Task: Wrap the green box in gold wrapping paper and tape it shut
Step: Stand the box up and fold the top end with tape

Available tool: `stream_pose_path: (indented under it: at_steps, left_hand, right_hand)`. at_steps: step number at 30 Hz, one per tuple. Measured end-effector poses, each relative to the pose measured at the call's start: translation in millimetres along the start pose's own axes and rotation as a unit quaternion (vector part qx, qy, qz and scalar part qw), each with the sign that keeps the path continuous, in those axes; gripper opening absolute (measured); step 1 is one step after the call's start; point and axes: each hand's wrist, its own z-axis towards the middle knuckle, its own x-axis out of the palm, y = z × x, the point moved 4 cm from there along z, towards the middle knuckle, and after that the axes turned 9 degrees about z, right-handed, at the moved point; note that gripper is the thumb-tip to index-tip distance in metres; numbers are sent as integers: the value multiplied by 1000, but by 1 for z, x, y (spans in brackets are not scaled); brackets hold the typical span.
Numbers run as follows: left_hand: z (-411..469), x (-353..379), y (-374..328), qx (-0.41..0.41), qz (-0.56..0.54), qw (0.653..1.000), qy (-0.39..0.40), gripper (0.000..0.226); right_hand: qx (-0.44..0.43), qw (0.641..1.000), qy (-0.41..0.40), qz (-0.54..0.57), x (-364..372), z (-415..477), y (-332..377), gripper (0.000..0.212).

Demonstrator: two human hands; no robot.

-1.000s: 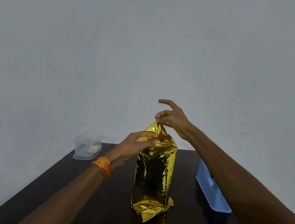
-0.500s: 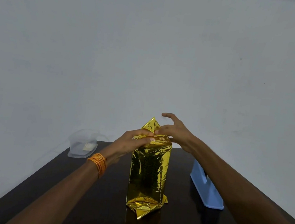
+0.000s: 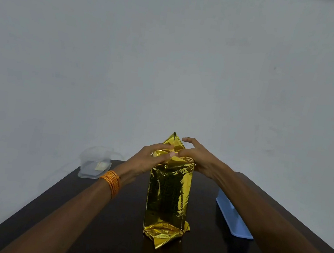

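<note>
Just changed: my right hand (image 3: 198, 158) has come down from the raised pull it had on the flap a second ago. It now sits at the parcel's top right edge, meeting the left.
Left hand (image 3: 152, 159): the fingers lie fairly straight across the top front edge and press the foil flat, gripping nothing.
Right hand: the fingers curve against the fold with the forefinger lifted clear. I cannot tell whether they pinch the foil or only push it.
Top flap (image 3: 173, 141): its pointed tip stands up behind the fingers, not yet folded over.
Task's thing: the gold wrapping paper (image 3: 167, 195) covers the green box wholly, with no green showing. The parcel stands upright mid-way across the dark table (image 3: 108, 234), between a clear plastic container (image 3: 95, 164) and a blue tray (image 3: 232, 217), apart from both.
Bottom end (image 3: 160, 232): crumpled folds splay onto the table, and I see no tape there.
Meaning: I judge the side tucks at the top to be done and the last flap ready to be creased down. Taping remains, and I can pick out no tape in view.
</note>
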Motion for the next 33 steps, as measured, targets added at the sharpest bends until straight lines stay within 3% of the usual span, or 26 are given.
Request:
stream_pose_path:
  at_steps: [3, 6, 13, 17, 30, 33]
  left_hand:
    - [1, -11, 7, -4, -13, 998, -54, 36]
    - [3, -21, 15, -19, 2, 996, -90, 17]
    - [7, -14, 10, -3, 27, 999, -35, 21]
    - [10, -10, 7, -16, 28, 999, -25, 13]
    - [8, -10, 12, -30, 34, 999, 0, 48]
    - [8, -9, 13, -24, 37, 999, 2, 39]
  right_hand:
    - [0, 1000, -2, 1, 2, 4, -2, 65]
    - [3, 1000, -7, 0, 4, 4, -2, 63]
    - [-10, 1000, -20, -3, 4, -2, -4, 59]
    - [-11, 1000, -21, -8, 2, -5, -2, 62]
    - [-56, 998, -34, 4, 4, -16, 8, 71]
    - [-130, 984, -123, 9, -14, -25, 18, 41]
